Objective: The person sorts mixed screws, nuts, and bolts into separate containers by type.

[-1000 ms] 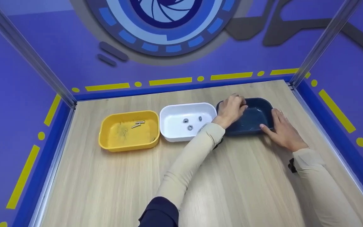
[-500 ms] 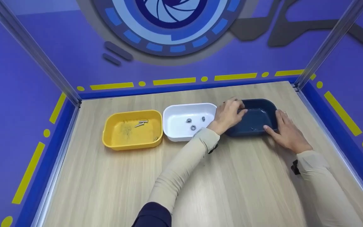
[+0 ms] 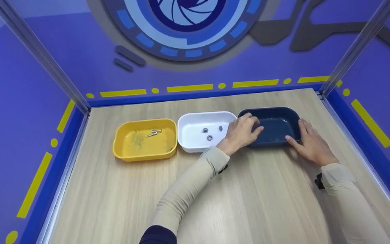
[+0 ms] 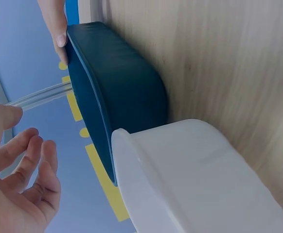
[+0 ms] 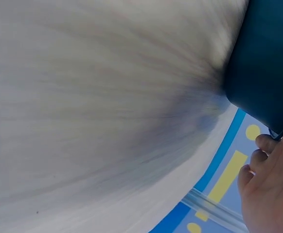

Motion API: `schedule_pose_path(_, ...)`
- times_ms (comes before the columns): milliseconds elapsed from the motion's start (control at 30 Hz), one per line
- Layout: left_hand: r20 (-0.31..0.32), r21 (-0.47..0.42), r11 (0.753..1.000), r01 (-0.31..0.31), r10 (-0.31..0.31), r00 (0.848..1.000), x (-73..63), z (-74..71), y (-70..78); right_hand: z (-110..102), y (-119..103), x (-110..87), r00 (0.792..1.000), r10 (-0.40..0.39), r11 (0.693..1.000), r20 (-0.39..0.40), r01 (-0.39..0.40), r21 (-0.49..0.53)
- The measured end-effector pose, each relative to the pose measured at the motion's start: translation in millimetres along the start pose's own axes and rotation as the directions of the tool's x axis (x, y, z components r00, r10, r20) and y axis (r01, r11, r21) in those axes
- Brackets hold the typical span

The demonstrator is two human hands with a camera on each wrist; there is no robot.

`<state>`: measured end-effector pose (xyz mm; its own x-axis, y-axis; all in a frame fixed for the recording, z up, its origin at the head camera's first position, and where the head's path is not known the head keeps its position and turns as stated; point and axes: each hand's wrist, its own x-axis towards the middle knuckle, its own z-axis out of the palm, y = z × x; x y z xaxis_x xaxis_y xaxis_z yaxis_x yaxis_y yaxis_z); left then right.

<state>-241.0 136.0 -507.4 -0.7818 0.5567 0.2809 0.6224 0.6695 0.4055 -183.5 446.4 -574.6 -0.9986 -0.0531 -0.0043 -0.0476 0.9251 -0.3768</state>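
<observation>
My left hand (image 3: 240, 132) is over the place where the white tray (image 3: 190, 148) and the dark blue tray (image 3: 273, 144) meet. Its fingers are loosely bent, and nothing shows between them in the left wrist view, where the thumb and fingers (image 4: 22, 167) stand apart. At the far right end of the dark blue tray, my right hand (image 3: 311, 144) grips the wall, thumb at the rim and fingers along the outside. Three metal nuts (image 3: 210, 138) lie in the white tray. Faint small marks show on the dark tray's floor, too small to tell.
A yellow tray (image 3: 144, 157) left of the white one holds a few metal screws (image 3: 152, 134) and dark smudges. All three trays stand in a row on a wooden table (image 3: 245, 196). Purple-blue panels (image 3: 80, 61) with metal corner posts enclose the back and sides.
My left hand has drawn back from inside the dark blue tray, leftward and toward me. My right hand keeps its place on that tray. The head view has shifted slightly.
</observation>
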Motion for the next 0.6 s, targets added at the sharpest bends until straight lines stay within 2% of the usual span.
schedule_pose_path(167,0.006,0.015,1.000,-0.021,0.021,1.000,-14.1,0.0,-0.7,1,2,-0.7,1.000,-0.008,1.000,-0.017,0.008,0.025)
schedule_pose_path(333,0.015,0.011,1.000,-0.017,0.017,1.000,-30.7,-2.3,-5.2,3,5,0.2,1.000,-0.002,0.999,-0.022,0.003,0.053)
schedule_pose_path(600,-0.042,0.030,0.999,-0.018,0.020,0.999,-57.5,0.8,-20.4,6,11,1.7,0.994,-0.030,0.996,-0.103,0.038,0.075)
